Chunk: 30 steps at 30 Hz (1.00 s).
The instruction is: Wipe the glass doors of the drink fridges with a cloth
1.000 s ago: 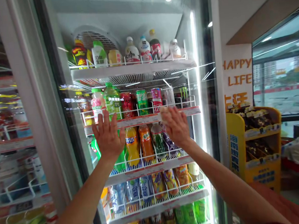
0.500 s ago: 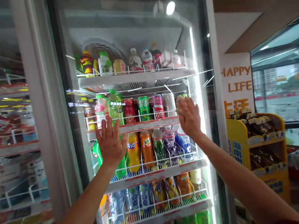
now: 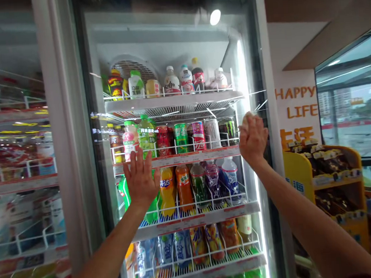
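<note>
My left hand (image 3: 141, 178) lies flat with its fingers spread on the glass door (image 3: 178, 38) of a drinks cooler. It is in front of the second and third shelves and holds nothing. My right hand (image 3: 253, 139) is up at the right side of the pane, its palm toward the glass. A pale, crumpled cloth (image 3: 247, 120) shows at its fingertips, pressed against the door; most of it is hidden under the hand. Behind the pane stand a green can (image 3: 181, 138), a yellow soda bottle (image 3: 167, 191) and other drinks.
The metal door frame (image 3: 67, 134) and a second cooler with packed shelves (image 3: 20, 184) are on the left. On the right stands a yellow display rack (image 3: 337, 183) with dark packets, below orange wall letters (image 3: 296, 91) and beside a window (image 3: 352, 114).
My right hand has slid the cloth to the right across the glass, toward the door's right edge. My left hand stays nearly in place on the pane. The view has shifted slightly upward.
</note>
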### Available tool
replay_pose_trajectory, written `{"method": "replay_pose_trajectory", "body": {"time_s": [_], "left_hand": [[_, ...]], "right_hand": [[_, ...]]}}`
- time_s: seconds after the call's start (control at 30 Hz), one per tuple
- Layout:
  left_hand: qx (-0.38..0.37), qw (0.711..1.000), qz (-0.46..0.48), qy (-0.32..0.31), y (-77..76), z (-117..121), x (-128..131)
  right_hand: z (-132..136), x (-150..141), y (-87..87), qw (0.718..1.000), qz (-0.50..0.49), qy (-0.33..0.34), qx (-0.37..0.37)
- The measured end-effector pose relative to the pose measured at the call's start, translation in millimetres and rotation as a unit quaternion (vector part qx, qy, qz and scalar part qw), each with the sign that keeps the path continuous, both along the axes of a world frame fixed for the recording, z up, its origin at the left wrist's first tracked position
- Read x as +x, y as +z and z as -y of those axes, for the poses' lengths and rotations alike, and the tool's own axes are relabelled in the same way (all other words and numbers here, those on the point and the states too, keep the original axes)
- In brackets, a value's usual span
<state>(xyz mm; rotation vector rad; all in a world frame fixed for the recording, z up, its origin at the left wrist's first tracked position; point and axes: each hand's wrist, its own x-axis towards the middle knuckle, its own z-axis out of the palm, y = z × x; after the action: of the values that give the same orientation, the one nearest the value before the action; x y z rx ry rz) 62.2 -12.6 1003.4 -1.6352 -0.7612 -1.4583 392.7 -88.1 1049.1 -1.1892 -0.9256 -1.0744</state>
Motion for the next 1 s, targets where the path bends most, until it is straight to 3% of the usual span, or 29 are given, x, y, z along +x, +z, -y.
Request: {"method": "replay_pose_trajectory", "body": {"time_s": [0.07,0.13,0.23,0.33,0.4,0.47,0.57,0.67,0.77,0.8,0.87,0.93,1.0], "left_hand": [[0.001,1.000,0.000,0.005,-0.4,-0.9,-0.3],[-0.001,1.000,0.002,0.006,-0.5,-1.2,-0.6],[-0.007,1.000,0.005,-0.003,-0.3,-0.8,-0.9],[-0.012,1.000,0.007,-0.013,-0.2,0.0,-0.9],[-0.011,1.000,0.007,-0.011,-0.2,0.7,-0.9],[-0.007,1.000,0.004,-0.004,-0.1,1.1,-1.1],[-0.004,1.000,0.005,0.004,0.4,1.2,-1.3],[-0.009,1.000,0.006,-0.002,0.1,1.2,-0.5],[-0.015,1.000,0.006,-0.008,-1.4,1.8,0.2],[-0.016,1.000,0.006,-0.007,-1.5,2.2,-0.7],[-0.013,1.000,-0.010,-0.002,0.6,2.9,-6.6],[-0.009,0.999,-0.037,0.002,7.7,2.7,-18.4],[-0.003,0.999,-0.033,0.005,19.7,1.0,-33.9]], "right_hand": [[-3.3,4.7,19.9,0.997,-0.071,0.002,0.034],[-10.5,-20.5,28.2,0.999,-0.031,0.013,0.022],[-18.9,-75.3,15.6,0.985,0.163,0.030,-0.051],[-16.4,-83.5,0.7,0.955,0.280,0.032,-0.093],[-12.3,-58.2,4.9,0.973,0.223,0.023,-0.062],[-11.9,-32.4,19.3,0.996,0.089,0.015,0.001],[-19.6,-38.9,35.9,0.999,-0.005,0.015,0.037],[-27.1,-93.8,24.0,0.990,0.134,0.024,-0.027],[-24.2,-124.1,2.7,0.945,0.311,0.036,-0.096],[-21.0,-118.9,0.0,0.941,0.323,0.036,-0.100],[-14.5,-89.6,5.7,0.962,0.260,0.028,-0.073],[-12.2,-54.9,24.5,0.991,0.128,0.018,-0.021],[-16.1,-41.1,46.4,0.999,0.013,0.021,0.024]]}}
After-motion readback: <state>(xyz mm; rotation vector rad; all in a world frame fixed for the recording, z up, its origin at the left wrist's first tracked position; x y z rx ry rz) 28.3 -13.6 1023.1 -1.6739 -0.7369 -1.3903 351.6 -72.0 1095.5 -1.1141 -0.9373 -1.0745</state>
